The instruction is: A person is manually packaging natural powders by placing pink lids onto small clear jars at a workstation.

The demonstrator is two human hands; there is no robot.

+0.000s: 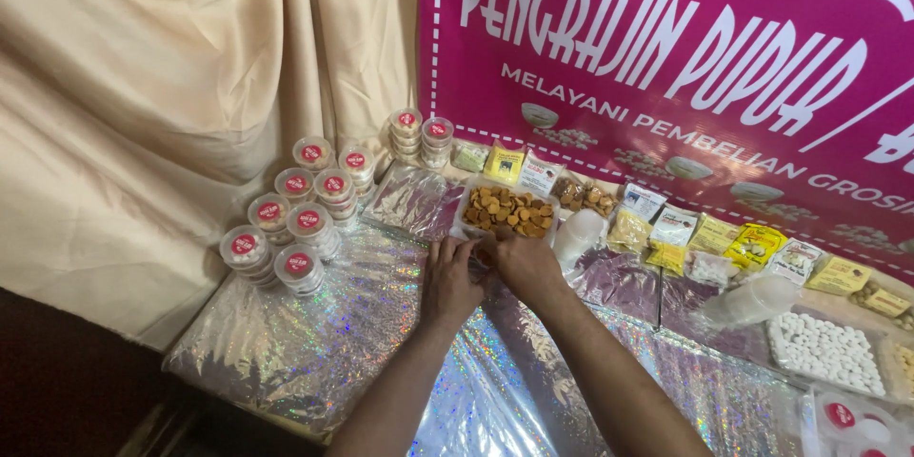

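The tray (505, 211) of brown pieces lies just beyond both hands, its long side running left to right. The right hand (522, 262) touches its near edge, fingers curled; the left hand (449, 278) sits just beside. Whether either pinches a piece, I cannot tell.

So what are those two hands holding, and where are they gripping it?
It cannot be told for sure. Both the left hand and right hand meet at the near edge of the clear tray of brown pieces, but their fingertips hide whatever sits between them.
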